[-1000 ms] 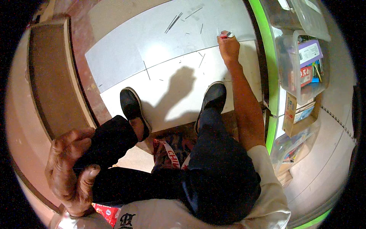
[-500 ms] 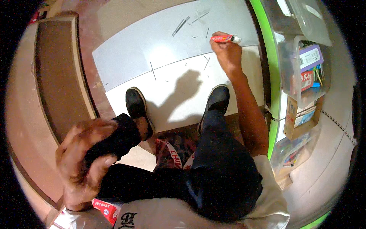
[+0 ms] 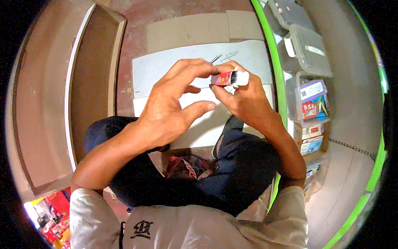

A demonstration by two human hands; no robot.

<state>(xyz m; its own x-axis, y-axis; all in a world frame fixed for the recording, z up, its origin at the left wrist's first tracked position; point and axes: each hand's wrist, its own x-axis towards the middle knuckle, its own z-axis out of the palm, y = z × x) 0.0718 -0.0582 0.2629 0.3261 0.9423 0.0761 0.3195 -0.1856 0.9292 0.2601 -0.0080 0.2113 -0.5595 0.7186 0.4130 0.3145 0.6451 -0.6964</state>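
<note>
My right hand (image 3: 248, 93) is closed around a small red cardboard box (image 3: 222, 79). The box's white end flap (image 3: 242, 78) stands open toward the right, and something dark fills its mouth, too small to make out. To the left, my left hand (image 3: 168, 97) is open, thumb and fingers spread in a wide C. Its fingertips reach the box's left end; whether they touch it I cannot tell. Beyond the hands, thin dark sticks (image 3: 216, 58) lie on the grey-white sheet (image 3: 155, 64).
Brown cardboard (image 3: 186, 31) lies past the sheet. On the right, behind a green edge (image 3: 278, 89), stand clear plastic bins (image 3: 304, 50) and a small carton (image 3: 311, 143) of boxes. A brown wooden tray or panel (image 3: 93, 70) stands at left. Red packages (image 3: 56, 211) show at lower left.
My left hand has come up from the lower left to the box. The right hand has drawn the box nearer and turned its open end more toward me. The view has shifted.
</note>
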